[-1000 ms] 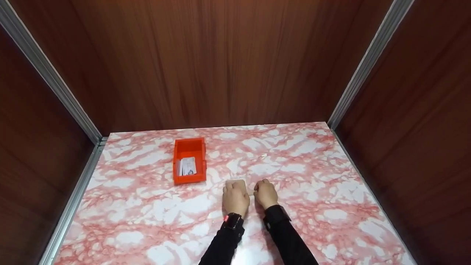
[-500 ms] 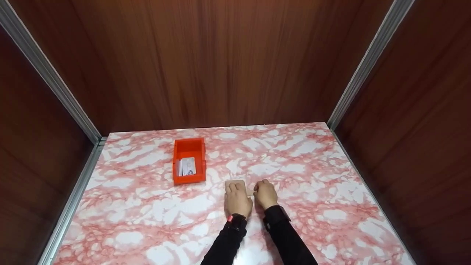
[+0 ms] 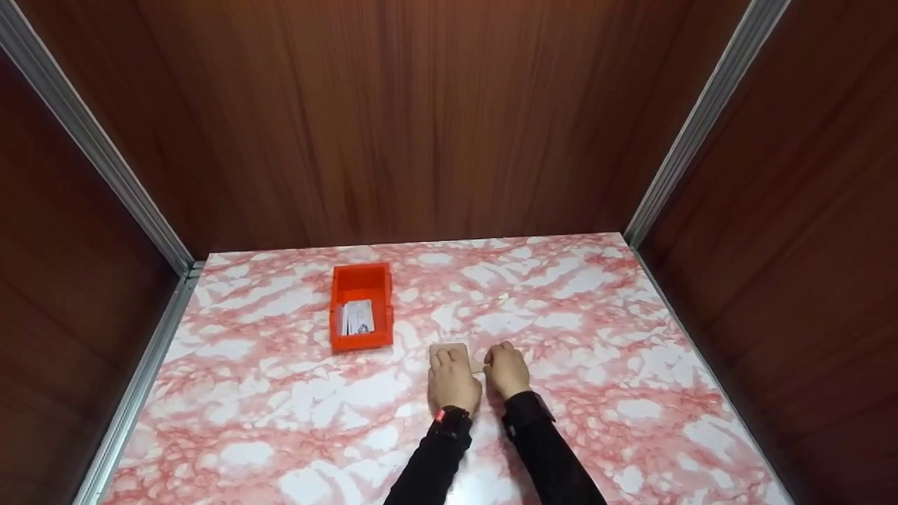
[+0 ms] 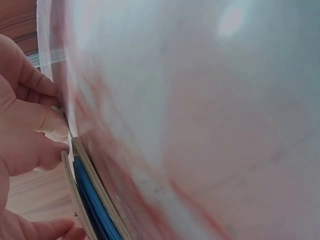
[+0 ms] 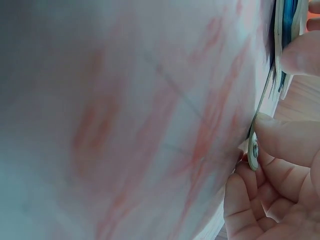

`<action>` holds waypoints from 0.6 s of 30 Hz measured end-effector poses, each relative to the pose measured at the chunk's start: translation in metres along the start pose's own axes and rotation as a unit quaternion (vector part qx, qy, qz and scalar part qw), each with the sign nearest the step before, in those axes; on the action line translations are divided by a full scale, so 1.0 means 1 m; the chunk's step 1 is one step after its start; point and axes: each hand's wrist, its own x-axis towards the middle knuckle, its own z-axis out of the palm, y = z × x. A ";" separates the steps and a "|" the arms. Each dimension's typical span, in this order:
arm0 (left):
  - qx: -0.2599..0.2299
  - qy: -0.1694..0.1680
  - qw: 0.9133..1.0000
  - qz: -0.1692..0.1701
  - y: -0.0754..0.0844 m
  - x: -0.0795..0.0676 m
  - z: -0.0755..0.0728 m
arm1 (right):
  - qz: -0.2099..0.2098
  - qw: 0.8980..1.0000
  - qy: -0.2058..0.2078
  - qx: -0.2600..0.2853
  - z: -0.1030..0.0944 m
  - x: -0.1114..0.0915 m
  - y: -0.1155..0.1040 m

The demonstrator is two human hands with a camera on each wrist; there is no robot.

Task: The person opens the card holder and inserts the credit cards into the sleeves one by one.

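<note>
A small beige card holder [image 3: 447, 347] lies on the table, its far end showing past the fingers of my left hand [image 3: 454, 384]. That hand rests over it and holds it at the edge with the thumb. Between its two covers, blue inner sleeves [image 4: 95, 200] show in the left wrist view. A narrow strap [image 3: 478, 367] sticks out to the right. My right hand [image 3: 506, 368] pinches the strap's end, where a metal snap [image 5: 255, 148] shows between thumb and fingers in the right wrist view. The underside of the card holder is hidden.
An orange bin [image 3: 362, 341] stands to the left, beyond the hands, with several white cards [image 3: 361, 315] inside. Dark wooden panels [image 3: 421, 126] wall in the back and sides of the pink-and-white marbled table [image 3: 596, 435].
My left hand has slid slightly back and right along the card holder, so more of its far end shows. My right hand keeps its place on the strap.
</note>
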 end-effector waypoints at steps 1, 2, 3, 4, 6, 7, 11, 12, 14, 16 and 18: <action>-0.005 -0.001 1.000 -0.002 0.000 0.000 0.000 | -0.001 1.000 0.000 0.000 0.000 0.000 0.000; -0.009 -0.002 1.000 -0.006 0.000 0.001 -0.001 | -0.003 1.000 0.001 -0.001 0.000 0.000 0.000; -0.012 -0.003 1.000 -0.010 -0.001 0.001 -0.001 | -0.006 1.000 0.002 -0.001 0.000 0.000 0.000; -0.016 -0.007 1.000 -0.016 -0.001 0.001 -0.003 | -0.007 1.000 0.003 -0.001 0.000 -0.001 0.000; -0.021 -0.015 0.999 -0.026 -0.001 0.002 -0.007 | -0.008 1.000 0.003 -0.002 0.000 -0.001 -0.001; -0.025 -0.019 0.999 -0.031 -0.001 0.003 -0.009 | -0.007 1.000 0.003 -0.002 0.000 0.000 -0.001; -0.039 -0.028 0.998 -0.047 -0.001 0.005 -0.017 | -0.002 1.000 0.002 -0.002 0.000 0.001 -0.001; -0.045 -0.028 0.997 -0.050 -0.001 0.006 -0.019 | 0.000 1.000 0.001 -0.001 0.001 0.001 -0.001; -0.059 -0.026 0.996 -0.059 -0.001 0.006 -0.022 | 0.000 1.000 0.000 -0.002 0.001 0.001 0.000; -0.077 -0.026 0.994 -0.071 -0.001 0.007 -0.026 | 0.001 1.000 -0.001 -0.005 0.001 0.001 0.000; -0.100 -0.027 0.991 -0.085 -0.001 0.008 -0.029 | 0.005 1.000 -0.003 -0.006 0.001 0.001 0.000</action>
